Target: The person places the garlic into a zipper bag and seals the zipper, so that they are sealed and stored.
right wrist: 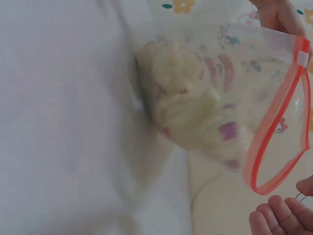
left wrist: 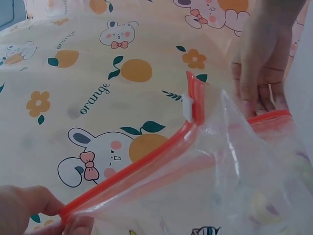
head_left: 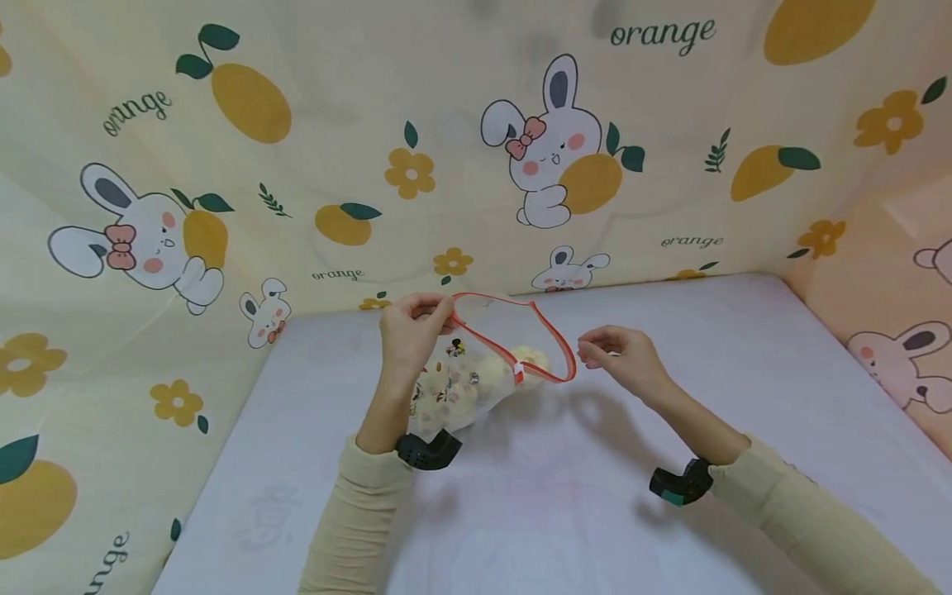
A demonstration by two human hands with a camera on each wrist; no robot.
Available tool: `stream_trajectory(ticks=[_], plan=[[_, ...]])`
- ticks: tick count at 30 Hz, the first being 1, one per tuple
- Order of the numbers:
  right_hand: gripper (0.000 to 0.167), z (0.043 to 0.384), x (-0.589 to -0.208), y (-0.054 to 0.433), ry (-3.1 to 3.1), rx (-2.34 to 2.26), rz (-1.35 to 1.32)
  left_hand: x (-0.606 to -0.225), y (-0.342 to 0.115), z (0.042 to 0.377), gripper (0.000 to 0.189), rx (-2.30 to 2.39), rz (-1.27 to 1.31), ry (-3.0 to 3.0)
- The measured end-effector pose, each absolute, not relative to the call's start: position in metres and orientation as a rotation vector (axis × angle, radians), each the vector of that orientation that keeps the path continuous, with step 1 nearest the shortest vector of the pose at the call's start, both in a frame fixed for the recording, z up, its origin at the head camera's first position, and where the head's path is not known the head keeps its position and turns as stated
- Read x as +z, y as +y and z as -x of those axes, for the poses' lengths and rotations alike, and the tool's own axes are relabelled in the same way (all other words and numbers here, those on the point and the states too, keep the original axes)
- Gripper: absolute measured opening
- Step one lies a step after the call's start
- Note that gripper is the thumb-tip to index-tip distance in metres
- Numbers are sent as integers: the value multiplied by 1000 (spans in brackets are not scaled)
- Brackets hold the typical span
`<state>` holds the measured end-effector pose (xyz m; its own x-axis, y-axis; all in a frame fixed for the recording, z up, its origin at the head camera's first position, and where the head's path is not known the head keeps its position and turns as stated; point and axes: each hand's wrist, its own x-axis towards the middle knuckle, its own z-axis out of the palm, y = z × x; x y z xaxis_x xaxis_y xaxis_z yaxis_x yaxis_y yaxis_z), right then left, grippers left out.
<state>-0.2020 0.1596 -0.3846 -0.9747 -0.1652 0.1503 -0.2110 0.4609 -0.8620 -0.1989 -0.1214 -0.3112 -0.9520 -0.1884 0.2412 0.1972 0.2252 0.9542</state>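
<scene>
A clear zip bag (head_left: 487, 395) with a red zip rim and printed cartoon figures is held up over the table, its mouth spread wide. Pale yellowish lumps (right wrist: 178, 73) fill its lower part; their kind is unclear through the film. My left hand (head_left: 413, 335) pinches the red rim (left wrist: 132, 171) at one corner of the mouth. A white slider (left wrist: 188, 108) sits on the rim at another corner. Just right of the mouth is my right hand (head_left: 625, 359), fingers loosely bent, apart from the bag, with no object plainly visible in it.
The table (head_left: 521, 512) has a pale cover and carries the bag's shadow. Behind it hangs a cream curtain (head_left: 446, 107) printed with rabbits and oranges, and a pinkish one (head_left: 892, 273) stands at the right. Black devices (head_left: 431, 450) are strapped to both wrists.
</scene>
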Motion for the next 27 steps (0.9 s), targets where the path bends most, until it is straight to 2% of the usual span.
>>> stream_trajectory(ticks=[14,27], plan=[[33,200,-411,162,-2671,1790,-292,-312,-119,196,15,-1819,9,-2195],[36,197,-413,159,-2633,2019,-144,-315,-116,197,13,-1845,116,-2157]])
